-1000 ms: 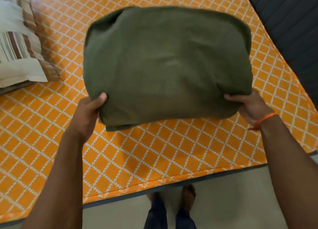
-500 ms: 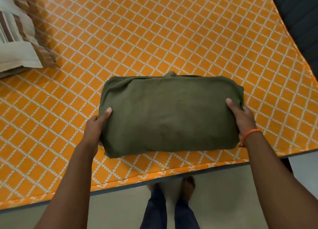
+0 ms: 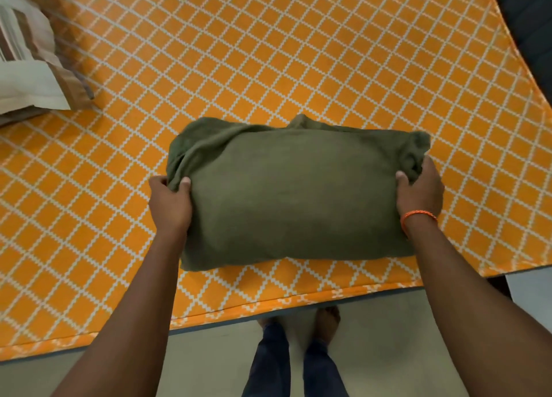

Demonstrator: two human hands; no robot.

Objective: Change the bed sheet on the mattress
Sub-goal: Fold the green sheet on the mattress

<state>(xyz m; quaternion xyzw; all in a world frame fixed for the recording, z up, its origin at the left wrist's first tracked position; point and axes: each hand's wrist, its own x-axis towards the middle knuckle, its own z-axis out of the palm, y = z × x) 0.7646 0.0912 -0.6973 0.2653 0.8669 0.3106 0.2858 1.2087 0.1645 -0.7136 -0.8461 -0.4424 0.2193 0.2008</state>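
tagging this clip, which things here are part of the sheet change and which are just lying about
Job:
green bundle, gripped by left hand and right hand
orange sheet on the mattress

Lying about:
striped pillow
orange wristband

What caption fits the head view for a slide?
Both hands, left and right, grip the ends of a folded green cloth lying on the orange sheet.

My left hand (image 3: pixel 170 205) grips the folded green sheet (image 3: pixel 294 199) at its left end | my right hand (image 3: pixel 419 190) grips its right end | sheet lies on the orange checked bed sheet (image 3: pixel 268 53) near the bed's edge | striped pillow (image 3: pixel 33 56) top left | my feet (image 3: pixel 327 316) on the floor (image 3: pixel 418 337)
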